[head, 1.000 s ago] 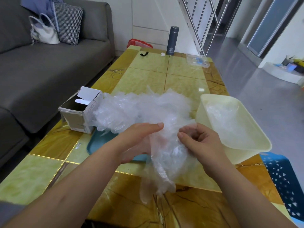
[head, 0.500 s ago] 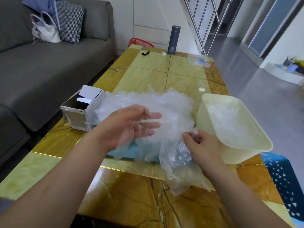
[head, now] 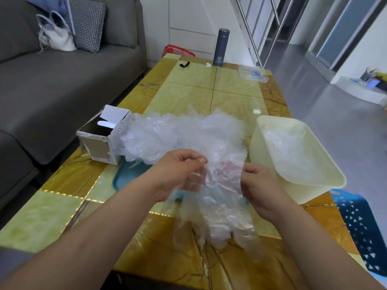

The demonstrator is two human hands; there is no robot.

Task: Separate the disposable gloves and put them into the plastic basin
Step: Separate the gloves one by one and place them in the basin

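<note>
A heap of clear disposable gloves lies on a teal tray in the middle of the table. A clump of gloves hangs in front of me, fingers pointing down. My left hand pinches its upper left edge and my right hand pinches its upper right edge. The cream plastic basin stands to the right, with some clear gloves lying inside it.
An open cardboard box lies on its side left of the heap. A dark flask, a black clip and a clear packet sit at the table's far end. A grey sofa runs along the left; a blue stool stands right.
My left hand came down off the heap and took the clump's top edge. Both hands now hold the clump spread between them, higher and nearer to me.
</note>
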